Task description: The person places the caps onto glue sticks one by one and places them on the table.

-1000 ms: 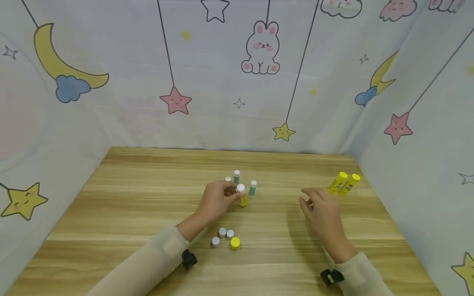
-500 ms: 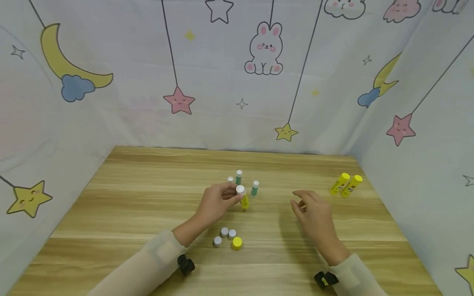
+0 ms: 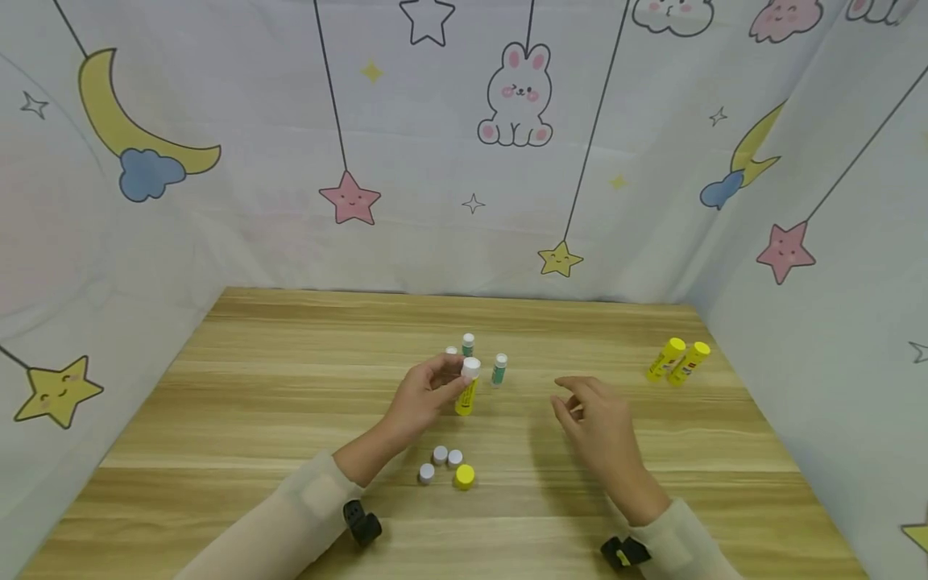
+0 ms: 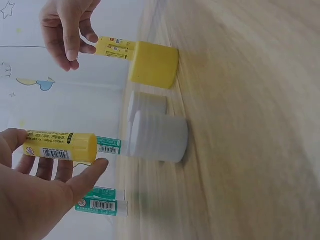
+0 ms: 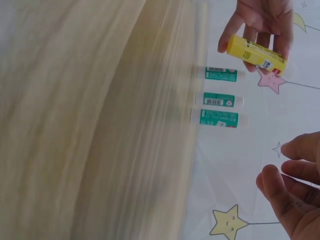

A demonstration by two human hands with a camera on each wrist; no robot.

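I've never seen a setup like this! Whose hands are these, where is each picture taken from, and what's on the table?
No machine here: a person works bare-handed. The wide picture comes from a camera worn on the head; the two sideways ones come from small black wrist cameras. The left hand holds a yellow cylindrical tube with a white top, perhaps a glue stick, above the wood-grained table. The right hand is empty. Standing on the table are three smaller green-and-white tubes and, far right, two yellow tubes with yellow tops. Nearer the person sit three whitish round caps and one yellow round cap.
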